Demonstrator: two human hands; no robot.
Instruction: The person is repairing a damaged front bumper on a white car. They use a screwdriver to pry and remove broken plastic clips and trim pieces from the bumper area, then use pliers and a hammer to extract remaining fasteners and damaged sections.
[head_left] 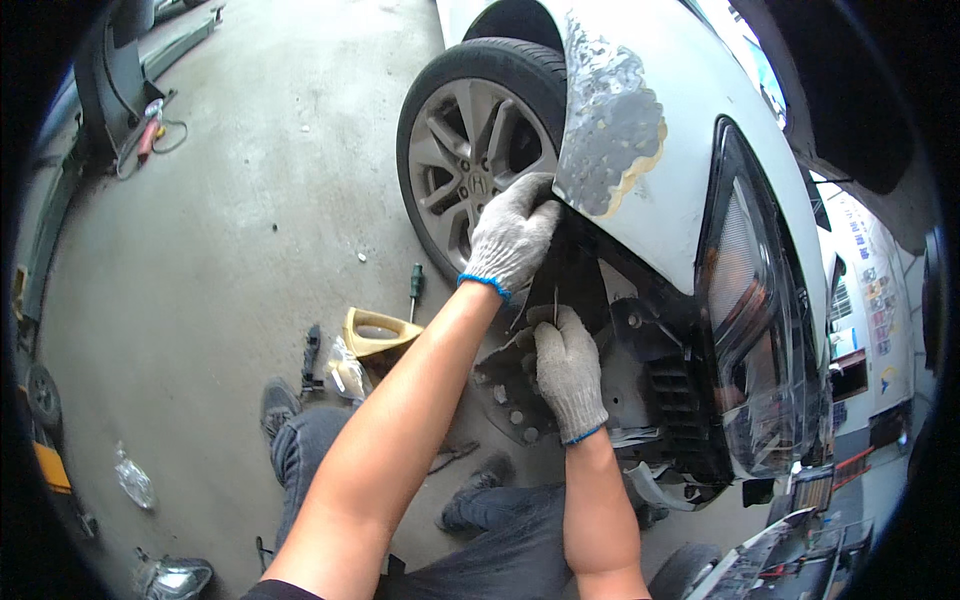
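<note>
Count first: two hands, both in knit gloves. One wheel (423, 187), one headlight (745, 290), one green-handled screwdriver (416, 282) on the floor, one yellow jug-like container (362, 338) beside it, one dark slotted strip (311, 358), one clear plastic bag (346, 372). Two dark shoes, left (280, 404) and right (470, 492), below our arms.

Materials: gloves are off-white coarse knit with blue cuff edging. Fender (690, 130) is smooth white paint, with one grey patch (612, 150), scuffed and streaky up top, flatter grey lower down, tan wavy rim along one side. Wheel is black rubber around a grey multi-spoke metal rim. Headlight is a long clear lens with dark trim. Floor (230, 270) is pale, stained, concrete-like. Liner (580, 270) under the fender is dark and sheet-like.

Fingers: our left hand (513, 235) is at the fender's lower corner by the tire, fingers bent; fingertips are partly hidden, so we can't tell if they grip the edge. Our right hand (570, 368) sits lower, closed on a thin metal shaft (556, 296). Shaft stands nearly upright above the right thumb and forefinger, in front of the liner, below the left hand.
</note>
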